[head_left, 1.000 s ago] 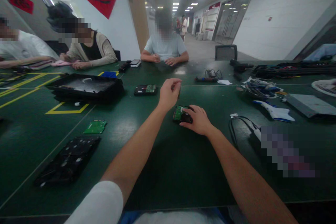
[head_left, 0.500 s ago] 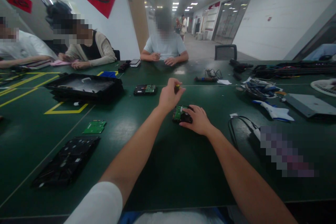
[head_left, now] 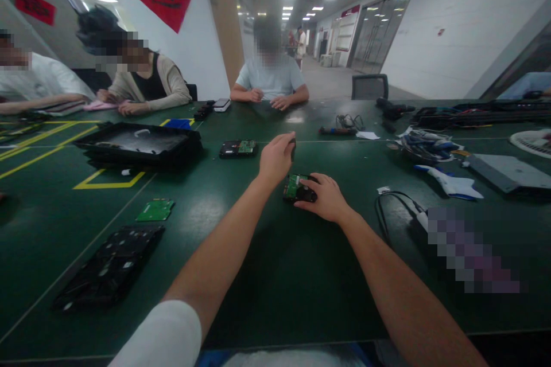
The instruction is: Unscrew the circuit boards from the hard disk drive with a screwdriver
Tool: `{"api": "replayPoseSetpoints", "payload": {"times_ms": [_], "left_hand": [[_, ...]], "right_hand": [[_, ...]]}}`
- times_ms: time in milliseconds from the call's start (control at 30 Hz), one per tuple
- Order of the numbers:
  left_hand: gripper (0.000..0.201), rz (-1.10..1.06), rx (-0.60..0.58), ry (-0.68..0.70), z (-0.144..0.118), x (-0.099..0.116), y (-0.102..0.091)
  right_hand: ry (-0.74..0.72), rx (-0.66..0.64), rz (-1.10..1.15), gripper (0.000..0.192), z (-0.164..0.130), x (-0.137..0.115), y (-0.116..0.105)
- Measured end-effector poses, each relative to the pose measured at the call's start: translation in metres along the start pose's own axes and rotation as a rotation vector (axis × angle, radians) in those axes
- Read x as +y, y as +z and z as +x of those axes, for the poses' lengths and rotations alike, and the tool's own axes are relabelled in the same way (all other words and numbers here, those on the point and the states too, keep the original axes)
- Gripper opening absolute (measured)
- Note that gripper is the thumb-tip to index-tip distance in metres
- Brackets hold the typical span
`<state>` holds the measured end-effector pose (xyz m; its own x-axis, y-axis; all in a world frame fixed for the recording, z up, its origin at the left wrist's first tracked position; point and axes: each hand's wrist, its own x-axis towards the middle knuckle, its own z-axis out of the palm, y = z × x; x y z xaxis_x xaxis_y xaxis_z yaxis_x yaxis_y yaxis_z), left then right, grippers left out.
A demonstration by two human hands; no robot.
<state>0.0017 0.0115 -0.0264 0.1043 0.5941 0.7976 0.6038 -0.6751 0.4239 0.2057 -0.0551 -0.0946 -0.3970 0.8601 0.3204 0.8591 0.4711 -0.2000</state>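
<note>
A hard drive [head_left: 293,188] lies on the dark green table with its green circuit board facing up. My right hand [head_left: 326,195] is closed around its right end, thumb at the near side and fingers over the top. My left hand [head_left: 276,156] is raised just above and left of the drive, its fingers wrapped around a dark screwdriver handle [head_left: 293,150]. Most of that tool is hidden behind the fingers, and its tip cannot be made out. Another hard drive [head_left: 238,148], also board side up, rests beyond my left hand.
To the left are a loose green circuit board [head_left: 155,210], a black drive-like casing [head_left: 112,264] and stacked black trays [head_left: 140,143]. A cable bundle [head_left: 424,144], a grey box [head_left: 510,172] and a white cable [head_left: 419,215] sit on the right. A person [head_left: 270,80] sits opposite.
My left hand has turned its grip over the screwdriver, its fingers now more stretched and covering the handle's end. The right hand and the hard drive keep their place.
</note>
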Motion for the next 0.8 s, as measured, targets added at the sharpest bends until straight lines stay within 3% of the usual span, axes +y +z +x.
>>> {"api": "replayPoseSetpoints", "payload": {"times_ms": [200, 333, 600, 800], "left_hand": [[0.047, -0.075, 0.016, -0.122, -0.006, 0.000, 0.009], [0.041, -0.096, 0.006, -0.179, -0.005, 0.000, 0.007], [0.024, 0.062, -0.026, -0.037, -0.001, 0.012, -0.003], [0.030, 0.059, -0.051, -0.095, -0.001, 0.008, -0.001]], "right_hand": [[0.037, -0.008, -0.013, 0.078, 0.000, -0.004, -0.001], [0.059, -0.023, -0.028, 0.077, 0.000, -0.007, -0.002], [0.084, -0.012, -0.050, 0.078, 0.001, -0.005, -0.002], [0.087, 0.011, -0.050, 0.078, 0.001, 0.001, -0.002]]}}
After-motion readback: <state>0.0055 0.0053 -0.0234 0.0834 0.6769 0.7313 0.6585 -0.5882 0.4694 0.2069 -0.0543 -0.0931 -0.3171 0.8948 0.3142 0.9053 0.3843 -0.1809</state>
